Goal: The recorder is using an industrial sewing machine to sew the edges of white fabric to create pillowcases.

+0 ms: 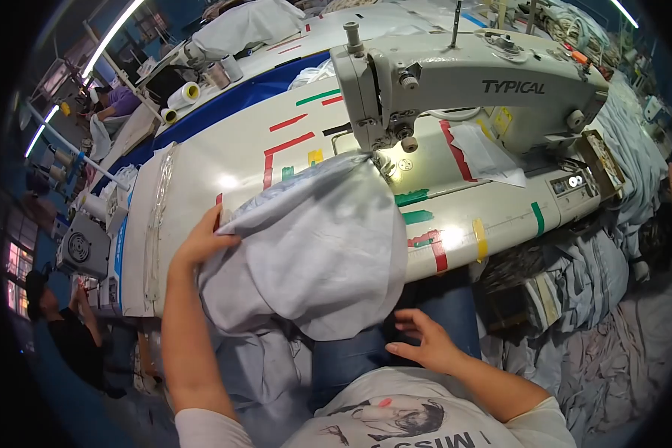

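Note:
A light grey piece of fabric (306,254) spreads from under the needle area of a white sewing machine (455,82) over the table's near edge and down toward my lap. Its upper edge runs from the presser foot (384,166) to my left hand (204,240). That hand is closed on the fabric's left edge, thumb on top; the other fingers are partly hidden. My right hand (429,342) hovers over my lap, just right of the hanging fabric. Its fingers are apart and slightly bent, and nothing is in them.
Red, green and yellow tape strips mark the white table (201,172). A white scrap (485,153) lies under the machine arm. Piles of grey cloth (597,276) stand at the right. Thread cones (183,95) sit at the back left. A person (71,321) is at the far left.

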`<state>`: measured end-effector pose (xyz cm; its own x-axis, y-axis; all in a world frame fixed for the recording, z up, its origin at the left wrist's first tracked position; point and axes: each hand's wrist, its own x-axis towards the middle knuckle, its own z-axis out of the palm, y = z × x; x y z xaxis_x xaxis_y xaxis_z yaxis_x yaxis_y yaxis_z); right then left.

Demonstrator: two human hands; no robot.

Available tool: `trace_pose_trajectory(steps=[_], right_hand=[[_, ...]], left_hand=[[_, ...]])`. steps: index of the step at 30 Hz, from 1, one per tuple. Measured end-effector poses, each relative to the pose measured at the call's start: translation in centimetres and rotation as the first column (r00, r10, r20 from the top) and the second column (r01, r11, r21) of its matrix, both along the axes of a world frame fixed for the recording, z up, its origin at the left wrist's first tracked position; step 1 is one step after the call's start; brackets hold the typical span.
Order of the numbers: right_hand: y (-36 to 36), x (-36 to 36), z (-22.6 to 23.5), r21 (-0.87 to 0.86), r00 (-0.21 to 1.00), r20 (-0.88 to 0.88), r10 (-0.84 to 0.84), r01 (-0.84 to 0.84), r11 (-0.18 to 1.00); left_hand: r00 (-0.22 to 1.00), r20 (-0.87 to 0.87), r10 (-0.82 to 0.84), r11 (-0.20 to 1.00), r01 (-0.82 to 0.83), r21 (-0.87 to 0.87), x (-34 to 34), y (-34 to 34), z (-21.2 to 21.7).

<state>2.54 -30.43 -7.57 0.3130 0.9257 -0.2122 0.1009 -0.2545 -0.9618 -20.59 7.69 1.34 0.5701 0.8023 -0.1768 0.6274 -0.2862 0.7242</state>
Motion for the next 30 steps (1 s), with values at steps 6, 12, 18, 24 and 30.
trace_pose_trajectory(steps=[6, 12, 18, 24, 30], right_hand=[[5.4, -1.1, -3.0, 0.001, 0.697, -0.712, -0.087, 0.125, 0.992], [4.8, -2.9, -1.4, -0.096, 0.584, -0.812, -0.004, -0.127, 0.987], [-1.4, 4.7, 8.9, 0.184, 0.626, -0.723, 0.293, -0.234, 0.955], [-3.2, 4.2, 5.2, -0.348, 0.718, -0.673, 0.18, -0.522, 0.779], [-2.7, 2.4, -0.3, -0.086, 0.935, 0.311, -0.171, 0.207, 0.975]], left_hand=[[0.946, -0.302, 0.119, 0.988, -0.082, 0.133, -0.6, -3.2, 0.0], [0.974, 0.22, 0.051, 0.944, 0.025, -0.329, -3.2, -2.4, 2.8], [0.858, 0.499, 0.12, 0.979, -0.018, -0.205, 2.4, 5.4, 11.0], [0.99, -0.106, 0.092, 0.995, -0.096, -0.039, 3.4, 8.5, 9.0], [0.966, -0.122, 0.228, 0.929, -0.254, -0.268, -0.1, 7.0, 1.1]])
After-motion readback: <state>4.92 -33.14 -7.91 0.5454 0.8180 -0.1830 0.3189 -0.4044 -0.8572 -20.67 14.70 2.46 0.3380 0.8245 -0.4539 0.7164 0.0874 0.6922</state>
